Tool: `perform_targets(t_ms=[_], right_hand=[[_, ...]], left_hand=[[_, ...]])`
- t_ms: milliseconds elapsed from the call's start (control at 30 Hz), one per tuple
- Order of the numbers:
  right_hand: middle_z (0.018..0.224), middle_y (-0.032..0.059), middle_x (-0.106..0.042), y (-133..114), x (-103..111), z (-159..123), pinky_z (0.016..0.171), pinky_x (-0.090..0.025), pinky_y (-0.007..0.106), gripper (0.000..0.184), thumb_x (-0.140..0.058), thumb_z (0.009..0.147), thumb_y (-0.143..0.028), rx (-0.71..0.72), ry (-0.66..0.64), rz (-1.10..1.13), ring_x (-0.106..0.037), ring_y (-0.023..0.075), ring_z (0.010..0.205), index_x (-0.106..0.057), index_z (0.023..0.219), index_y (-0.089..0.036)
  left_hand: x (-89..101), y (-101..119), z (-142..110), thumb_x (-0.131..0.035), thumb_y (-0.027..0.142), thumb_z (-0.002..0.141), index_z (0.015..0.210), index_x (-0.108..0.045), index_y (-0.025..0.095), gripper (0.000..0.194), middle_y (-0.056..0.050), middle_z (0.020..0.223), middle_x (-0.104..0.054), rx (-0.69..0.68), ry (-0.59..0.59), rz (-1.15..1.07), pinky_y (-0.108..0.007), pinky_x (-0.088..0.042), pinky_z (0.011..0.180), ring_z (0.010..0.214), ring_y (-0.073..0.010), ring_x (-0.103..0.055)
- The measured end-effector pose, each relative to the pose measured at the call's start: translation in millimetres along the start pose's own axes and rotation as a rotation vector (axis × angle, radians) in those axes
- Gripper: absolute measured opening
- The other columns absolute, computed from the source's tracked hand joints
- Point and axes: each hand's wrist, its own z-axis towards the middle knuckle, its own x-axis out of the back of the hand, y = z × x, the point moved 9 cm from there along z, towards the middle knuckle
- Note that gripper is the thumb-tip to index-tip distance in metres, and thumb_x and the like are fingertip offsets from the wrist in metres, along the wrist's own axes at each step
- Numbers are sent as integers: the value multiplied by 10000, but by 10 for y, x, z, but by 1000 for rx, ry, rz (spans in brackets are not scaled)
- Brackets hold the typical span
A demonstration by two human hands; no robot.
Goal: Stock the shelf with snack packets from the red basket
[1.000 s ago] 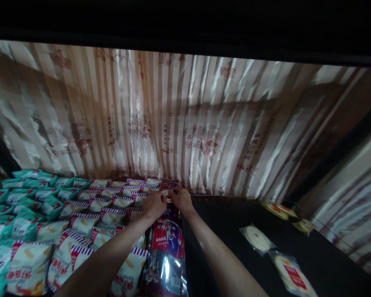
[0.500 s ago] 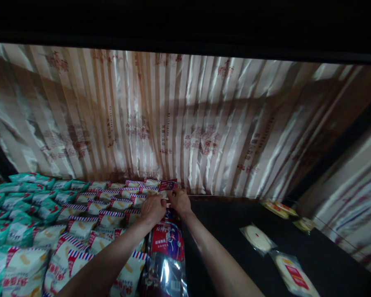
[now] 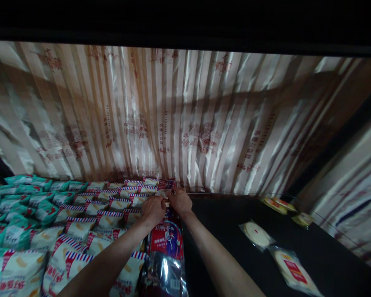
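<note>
At the back of the dark surface, my left hand (image 3: 154,209) and my right hand (image 3: 179,201) meet with fingers closed. They pinch the near end of a small dark red snack packet (image 3: 166,184), which lies close to the curtain. My fingers cover part of its lower edge. Beneath my wrists, a long shiny red and purple snack packet (image 3: 168,241) runs towards me. Cream snack bags with red and blue striped tops (image 3: 109,218) stand in rows beside my left hand.
Teal bags (image 3: 18,231) fill the far left. On the right of the black surface (image 3: 216,222) lie a clear-wrapped round flat white item (image 3: 256,234), a red-labelled pack (image 3: 293,270) and yellow packets (image 3: 278,205). A striped curtain (image 3: 200,123) hangs behind, under a dark overhead edge (image 3: 185,29).
My hands stay together at the same packet, with only a slight shift of the right fingers. The whole view has moved a little.
</note>
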Motion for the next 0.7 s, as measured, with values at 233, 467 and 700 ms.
perform_targets(t_ms=[233, 467, 700], right_hand=[[1185, 127, -591, 5, 127, -91, 810, -455, 319, 363, -446, 848, -399, -5, 68, 6, -619, 238, 990, -629, 1103, -217], [1256, 117, -539, 109, 290, -317, 919, -417, 330, 350, -461, 841, -329, 24, 178, 41, -514, 248, 1150, -617, 1130, -208], [1209, 110, -560, 295, 472, -882, 896, -437, 294, 347, -425, 838, -243, 22, 185, 127, -554, 222, 1088, -628, 1110, -173]], left_hand=[[31, 21, -17, -384, 197, 846, 940, -669, 183, 301, -80, 997, -690, -2, 19, -13, -277, -446, 842, 962, -195, -616], [161, 259, -189, -394, 163, 826, 937, -668, 173, 296, -90, 1013, -686, -28, 52, -50, -282, -440, 879, 1000, -203, -606], [116, 692, -663, -376, 130, 818, 940, -662, 149, 312, -126, 986, -691, -43, 15, -110, -312, -476, 823, 945, -225, -637]])
